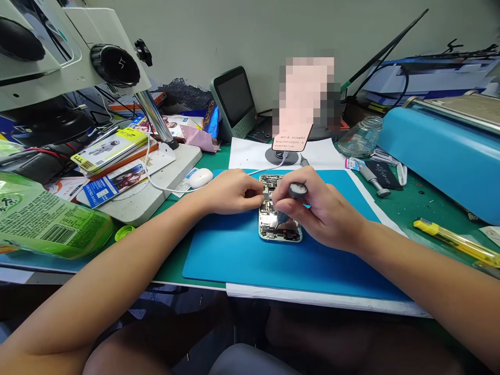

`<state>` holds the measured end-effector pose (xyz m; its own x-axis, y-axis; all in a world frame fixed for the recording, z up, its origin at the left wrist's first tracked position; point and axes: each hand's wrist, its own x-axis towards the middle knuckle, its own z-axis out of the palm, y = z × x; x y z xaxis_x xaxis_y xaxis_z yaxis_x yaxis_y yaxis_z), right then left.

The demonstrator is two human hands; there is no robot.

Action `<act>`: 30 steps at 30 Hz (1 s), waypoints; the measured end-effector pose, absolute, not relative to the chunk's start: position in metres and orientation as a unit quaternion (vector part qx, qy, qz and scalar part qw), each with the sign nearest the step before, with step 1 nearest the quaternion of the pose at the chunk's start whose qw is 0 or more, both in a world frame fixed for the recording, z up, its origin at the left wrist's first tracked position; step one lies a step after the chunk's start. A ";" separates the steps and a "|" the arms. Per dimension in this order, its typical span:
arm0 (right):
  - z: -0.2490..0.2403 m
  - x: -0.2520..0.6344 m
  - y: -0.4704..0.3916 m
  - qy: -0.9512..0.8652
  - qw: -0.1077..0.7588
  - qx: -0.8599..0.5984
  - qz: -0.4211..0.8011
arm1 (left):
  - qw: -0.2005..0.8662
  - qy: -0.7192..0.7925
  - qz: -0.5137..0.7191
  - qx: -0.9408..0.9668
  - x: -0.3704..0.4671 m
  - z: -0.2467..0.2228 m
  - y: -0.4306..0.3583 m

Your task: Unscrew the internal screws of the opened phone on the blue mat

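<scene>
An opened phone (267,221) lies on the blue mat (234,255), its inner parts exposed. My right hand (328,213) is closed around a small grey screwdriver (298,190), whose tip points down at the lower part of the phone. At the phone's left edge is my left hand (234,192), fingers curled and fingertips pressed against it. The right fingers hide part of the phone's upper right side.
Behind the mat, a lit phone (291,138) leans on a round stand. A microscope (113,62) looms at left above boxes, near a green bottle pack (50,219). To the right are a glass jar (361,136), a yellow cutter (455,239) and a blue machine (441,156).
</scene>
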<state>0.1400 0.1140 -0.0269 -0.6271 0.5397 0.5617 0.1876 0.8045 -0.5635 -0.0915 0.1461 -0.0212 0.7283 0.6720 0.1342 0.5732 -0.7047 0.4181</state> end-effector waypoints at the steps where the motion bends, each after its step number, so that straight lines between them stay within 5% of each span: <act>1: -0.026 0.140 0.114 -0.878 0.376 -0.204 0.216 | 0.176 0.341 0.140 0.913 -0.092 -0.022 0.146; 11: -0.025 0.145 0.114 -0.910 0.363 -0.171 0.105 | 0.166 0.339 0.154 0.913 -0.093 -0.024 0.147; 30: -0.011 0.147 0.109 -0.918 0.355 -0.127 0.120 | 0.157 0.333 0.173 0.914 -0.093 -0.025 0.147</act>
